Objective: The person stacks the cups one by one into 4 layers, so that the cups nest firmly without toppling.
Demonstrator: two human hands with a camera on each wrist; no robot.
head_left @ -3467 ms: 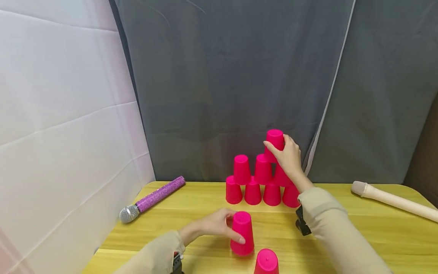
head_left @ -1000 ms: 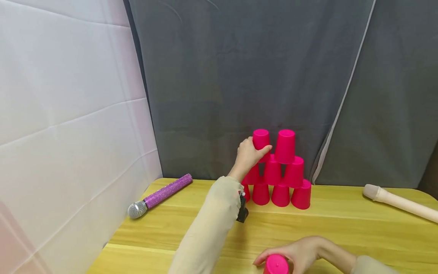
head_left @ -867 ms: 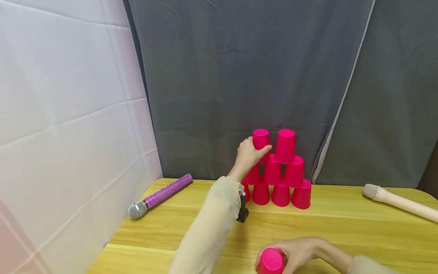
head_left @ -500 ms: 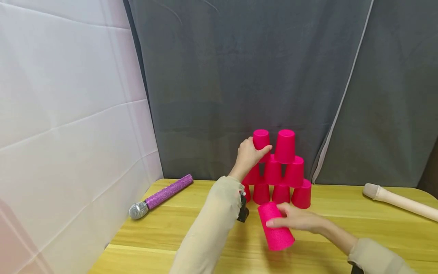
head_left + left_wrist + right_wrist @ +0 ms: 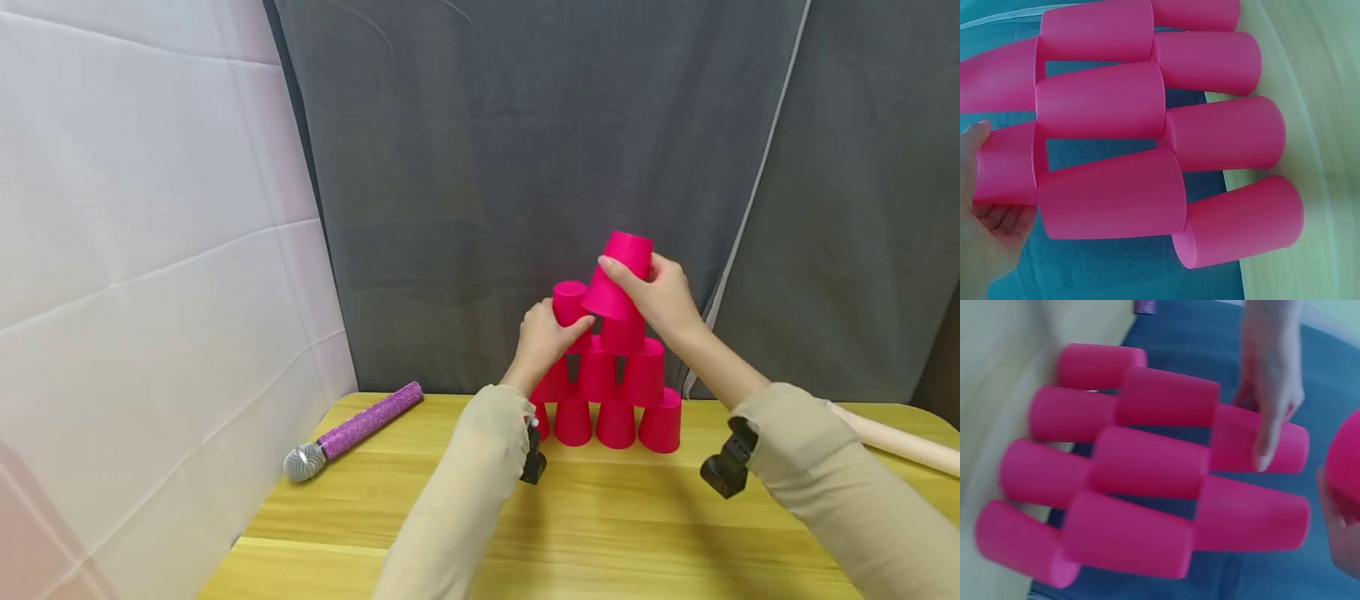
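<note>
Capping the pyramid (image 5: 607, 392): right hand (image 5: 663, 293) gripping tilted cup (image 5: 618, 265) above the top pair, left hand (image 5: 543, 340) curled round a top-row cup (image 5: 568, 302). Next: levelling, centring, lowering gently.

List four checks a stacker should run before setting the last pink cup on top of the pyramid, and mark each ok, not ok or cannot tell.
1. Right hand has a firm grip on the top cup: ok.
2. Top cup level: not ok, it is tilted.
3. Left hand steadies the left third-row cup: ok.
4. Lower rows complete, four then three: ok.
5. Third-row cups spaced to carry the top cup: cannot tell, hand and cup hide the gap.
</note>
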